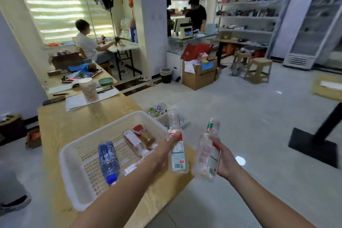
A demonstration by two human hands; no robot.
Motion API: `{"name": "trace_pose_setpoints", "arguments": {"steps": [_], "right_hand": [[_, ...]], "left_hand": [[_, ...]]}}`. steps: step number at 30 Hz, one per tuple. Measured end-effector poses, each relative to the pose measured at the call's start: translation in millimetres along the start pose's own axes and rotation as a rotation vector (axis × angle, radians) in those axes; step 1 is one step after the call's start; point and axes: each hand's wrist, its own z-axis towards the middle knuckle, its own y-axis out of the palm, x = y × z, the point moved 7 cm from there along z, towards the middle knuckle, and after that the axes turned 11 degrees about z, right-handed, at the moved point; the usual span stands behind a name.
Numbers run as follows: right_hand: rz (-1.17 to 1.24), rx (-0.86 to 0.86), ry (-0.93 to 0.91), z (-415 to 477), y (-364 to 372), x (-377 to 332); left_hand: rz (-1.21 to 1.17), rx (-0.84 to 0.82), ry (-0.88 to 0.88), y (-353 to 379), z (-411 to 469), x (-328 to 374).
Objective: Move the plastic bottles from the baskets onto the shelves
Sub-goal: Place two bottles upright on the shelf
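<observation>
My left hand (164,151) grips a clear bottle with a red-and-white label (176,146) just past the right rim of the white basket (74,168). My right hand (224,157) holds a second clear bottle with a green-and-red neck band (207,155), over the floor to the right of the table. Inside the basket lie a blue-capped blue bottle (108,159), a brown bottle with a red cap (146,136) and a red-and-white labelled bottle (132,141). White shelves (248,16) with goods stand across the room at the far right.
The basket sits on a wooden table (61,126). A second basket of bottles (159,112) lies just beyond it. A lidded jar (88,89) and papers are farther along the table. Boxes (199,74), stools (259,70), a black table base (314,146), a fridge (318,24) and two people are in the room.
</observation>
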Motion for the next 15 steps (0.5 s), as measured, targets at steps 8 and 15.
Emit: {"name": "trace_pose_setpoints", "arguments": {"steps": [8, 15], "right_hand": [[0.054, 0.351, -0.413, -178.7, -103.2, -107.0], [0.119, 0.670, -0.793, -357.6, -185.6, -131.2]], "left_hand": [[0.087, -0.387, -0.072, 217.5, 6.4, -18.7], [0.226, -0.747, -0.131, 380.3, -42.3, -48.2]]}}
